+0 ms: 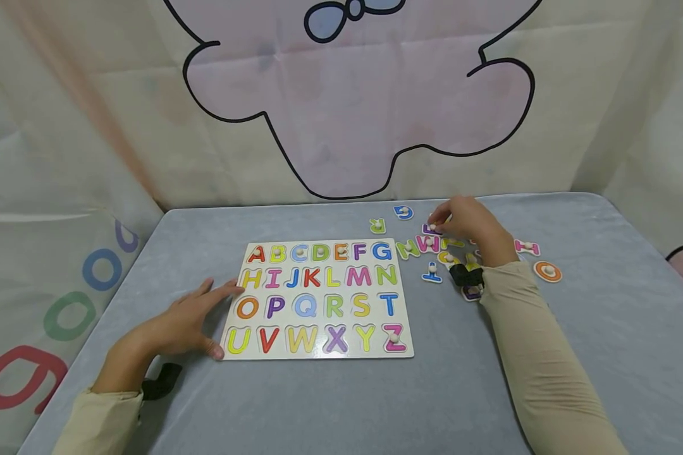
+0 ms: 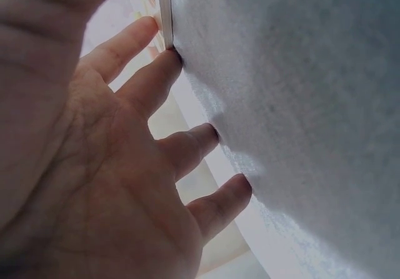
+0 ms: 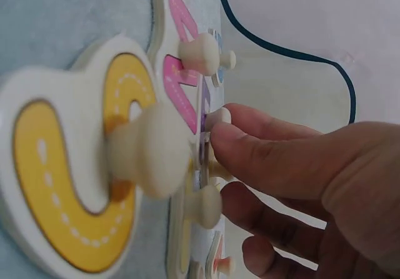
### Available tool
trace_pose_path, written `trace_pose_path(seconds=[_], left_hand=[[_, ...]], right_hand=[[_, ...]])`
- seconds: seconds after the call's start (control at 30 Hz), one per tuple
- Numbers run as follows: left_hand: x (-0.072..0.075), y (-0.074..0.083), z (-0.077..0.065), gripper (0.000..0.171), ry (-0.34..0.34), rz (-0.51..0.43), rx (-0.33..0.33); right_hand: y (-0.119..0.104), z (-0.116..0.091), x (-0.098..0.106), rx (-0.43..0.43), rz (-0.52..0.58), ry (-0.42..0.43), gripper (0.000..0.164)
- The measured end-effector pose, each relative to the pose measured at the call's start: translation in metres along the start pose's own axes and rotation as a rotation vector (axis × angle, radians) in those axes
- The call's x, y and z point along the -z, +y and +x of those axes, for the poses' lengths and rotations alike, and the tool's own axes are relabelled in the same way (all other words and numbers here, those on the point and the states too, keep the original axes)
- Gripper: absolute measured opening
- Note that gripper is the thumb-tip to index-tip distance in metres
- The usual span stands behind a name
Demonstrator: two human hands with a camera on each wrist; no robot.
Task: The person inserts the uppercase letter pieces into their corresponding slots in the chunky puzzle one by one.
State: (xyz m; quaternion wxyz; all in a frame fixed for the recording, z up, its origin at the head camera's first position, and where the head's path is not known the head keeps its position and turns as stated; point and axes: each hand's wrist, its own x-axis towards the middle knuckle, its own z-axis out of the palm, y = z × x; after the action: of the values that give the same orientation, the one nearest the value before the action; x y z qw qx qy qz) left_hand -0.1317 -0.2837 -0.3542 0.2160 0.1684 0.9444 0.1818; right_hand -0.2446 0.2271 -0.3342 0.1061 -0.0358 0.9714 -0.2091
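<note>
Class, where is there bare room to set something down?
Bare cloth lies in front of the alphabet board, between the sleeves, and right of the orange round piece. Crowded: beside the board's right edge, where letter pieces cluster around the right hand.

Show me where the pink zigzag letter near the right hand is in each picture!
Head: right of the letter board, just below the fingertips of the right hand.
Left wrist: not in this picture.
Right wrist: above the middle and left of centre, just beyond the big yellow letter; this is the pink letter.
Shared landmark: the blue-grey cloth, seen in all three views.
</note>
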Motion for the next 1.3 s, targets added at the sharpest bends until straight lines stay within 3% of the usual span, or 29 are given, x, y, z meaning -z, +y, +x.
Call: trace_pose_path(seconds=[0.3, 0.73, 1.3], left_hand=[[-0.001, -0.001, -0.001, 0.119, 0.002, 0.007, -0.016], [0.001, 0.002, 0.002, 0.118, 0.001, 0.014, -0.011], [0.003, 0.002, -0.001, 0.117, 0.000, 0.027, -0.006]], right_hand=[[-0.006, 0.003, -0.008, 0.041, -0.004, 0.058, 0.022], [-0.006, 0.010, -0.016, -0.004, 0.010, 0.074, 0.024], [-0.008, 0.013, -0.018, 0.031, 0.029, 0.032, 0.029]])
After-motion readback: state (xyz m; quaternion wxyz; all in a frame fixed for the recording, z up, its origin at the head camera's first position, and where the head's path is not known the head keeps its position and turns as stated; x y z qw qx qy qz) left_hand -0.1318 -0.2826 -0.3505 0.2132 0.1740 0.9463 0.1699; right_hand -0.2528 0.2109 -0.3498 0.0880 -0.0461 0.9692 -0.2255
